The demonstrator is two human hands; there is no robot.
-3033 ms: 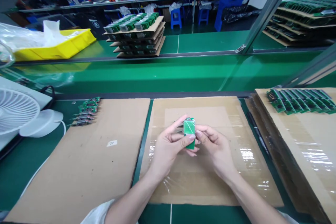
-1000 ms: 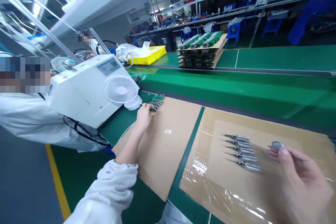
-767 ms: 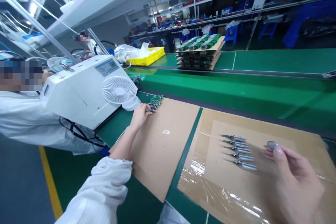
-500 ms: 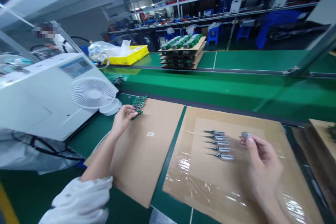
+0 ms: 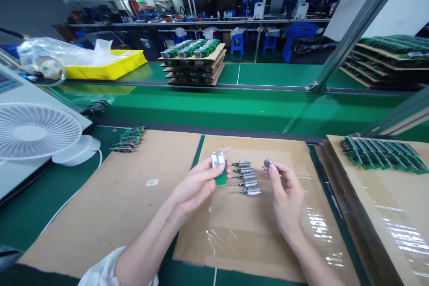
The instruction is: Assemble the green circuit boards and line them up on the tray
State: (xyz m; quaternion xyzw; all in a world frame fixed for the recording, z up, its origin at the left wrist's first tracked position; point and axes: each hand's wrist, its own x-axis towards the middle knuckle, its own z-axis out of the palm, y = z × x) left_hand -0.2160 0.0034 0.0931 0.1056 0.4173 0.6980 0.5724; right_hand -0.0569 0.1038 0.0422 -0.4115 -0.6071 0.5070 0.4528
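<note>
Between thumb and fingers, my left hand [image 5: 197,183] grips a small green circuit board [image 5: 220,178] with a silvery part on its upper end. My right hand [image 5: 286,192] pinches a round silver coin cell [image 5: 267,163], held to the right of the board and apart from it. Between both hands, several silver metal parts with thin pins [image 5: 247,183] lie in a column on the taped cardboard sheet [image 5: 254,246]. At the far left corner of a second cardboard sheet [image 5: 134,214] is a small cluster of green boards [image 5: 132,136].
A white fan [image 5: 33,132] stands at the left. Rows of green boards [image 5: 382,154] lie on stacked cardboard at the right. Beyond the bench, board stacks [image 5: 194,65] and a yellow tray [image 5: 110,69] stand on a green surface. A metal post [image 5: 355,31] rises at the right.
My left hand has moved right from the board cluster, carrying a circuit board over beside the metal parts. My right hand still holds the coin cell. The view has turned right.
</note>
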